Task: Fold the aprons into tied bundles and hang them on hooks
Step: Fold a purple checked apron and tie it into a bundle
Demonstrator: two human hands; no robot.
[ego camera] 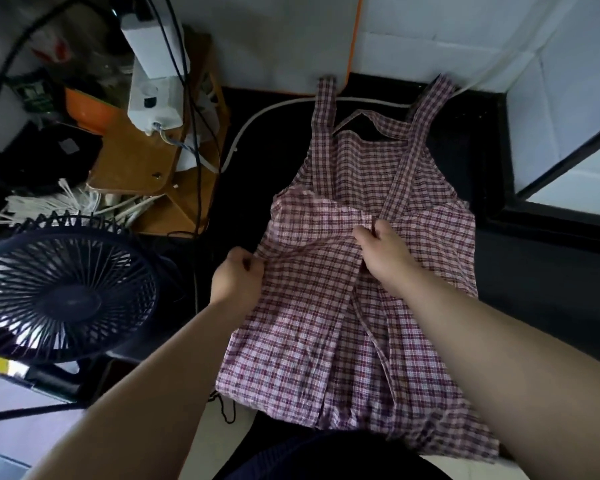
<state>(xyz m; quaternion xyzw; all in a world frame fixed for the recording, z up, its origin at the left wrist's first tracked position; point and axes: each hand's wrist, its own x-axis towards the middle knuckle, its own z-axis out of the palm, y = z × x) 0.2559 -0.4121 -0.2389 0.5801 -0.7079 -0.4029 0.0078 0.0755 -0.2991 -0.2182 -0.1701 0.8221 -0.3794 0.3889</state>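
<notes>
A red-and-white checked apron lies spread on a black surface, bib and shoulder straps pointing away from me, its hem hanging over the near edge. Its left side is folded in over the middle. My left hand pinches the apron's left edge at waist height. My right hand grips the folded fabric near the centre, where a long strap runs up to the far right. No hooks are in view.
A dark blue desk fan stands at the left. Behind it sit a wooden stand, a white power strip, black cables and a white cord bundle. White tiled walls close off the far and right sides.
</notes>
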